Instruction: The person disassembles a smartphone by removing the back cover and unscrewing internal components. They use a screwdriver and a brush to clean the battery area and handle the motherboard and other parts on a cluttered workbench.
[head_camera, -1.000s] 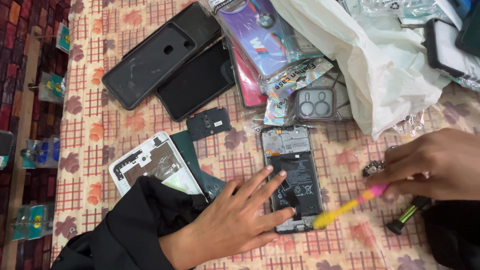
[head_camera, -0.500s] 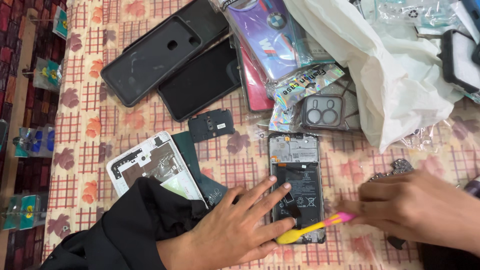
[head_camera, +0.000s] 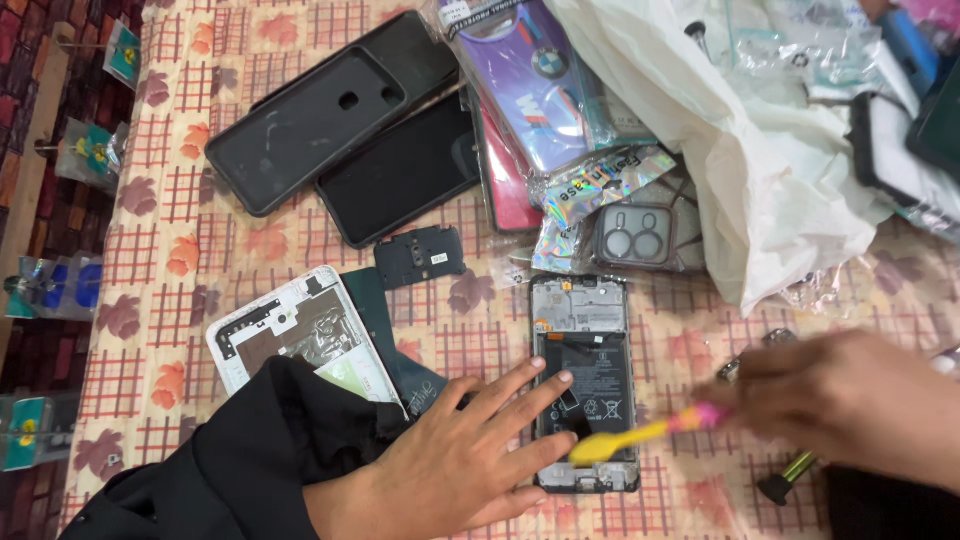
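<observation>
An opened phone (head_camera: 583, 340) lies back-up on the patterned cloth, its black battery and circuit board bared. My left hand (head_camera: 470, 455), in a black sleeve, lies flat with spread fingers on the phone's lower left part. My right hand (head_camera: 850, 400), blurred, grips a yellow and pink brush (head_camera: 640, 434). The brush's yellow tip rests on the battery just above the phone's bottom edge.
A white phone back frame (head_camera: 290, 335) and a small black cover plate (head_camera: 420, 256) lie left of the phone. Black phone cases (head_camera: 310, 125), packaged cases (head_camera: 550, 95) and a white plastic bag (head_camera: 740, 140) crowd the far side. A screwdriver (head_camera: 785, 480) lies at lower right.
The brush tip has swept back and forth across the lower battery while my right hand shifted slightly. My left hand stayed flat on the phone.
</observation>
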